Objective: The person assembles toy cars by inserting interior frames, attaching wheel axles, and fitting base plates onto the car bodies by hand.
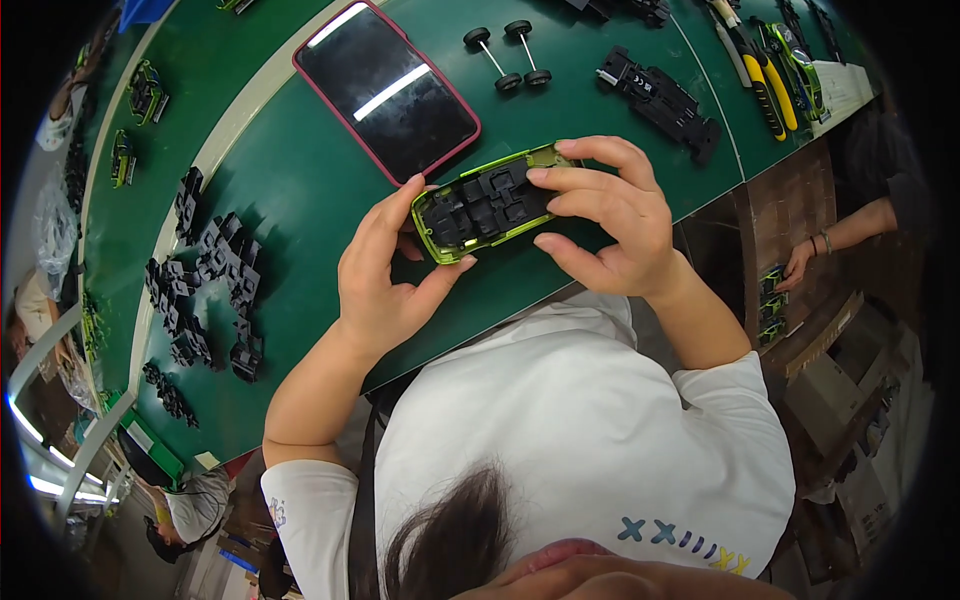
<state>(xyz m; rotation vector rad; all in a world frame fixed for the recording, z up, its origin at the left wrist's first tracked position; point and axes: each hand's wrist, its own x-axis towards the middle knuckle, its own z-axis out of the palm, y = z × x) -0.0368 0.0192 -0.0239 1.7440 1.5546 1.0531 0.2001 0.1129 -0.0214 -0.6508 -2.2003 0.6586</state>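
Upside down over the table's near edge lies a bright green toy car body (432, 243), its hollow underside facing up. Inside it sits a black seat insert (487, 203). My left hand (385, 268) grips the left end, fingers at the far side and thumb at the near corner. At the other end, my right hand (625, 215) has its fingertips on the far corner and pressed on the insert. The right thumb is beside the near edge; whether it touches cannot be made out.
Loose black seat inserts (225, 260) lie in a heap to the left. Beyond the body are a phone in a red case (390, 90), two wheel axles (508, 58) and a black chassis (660, 103). Yellow-handled pliers (765, 90) lie right. A co-worker's hand (797, 264) holds green parts.
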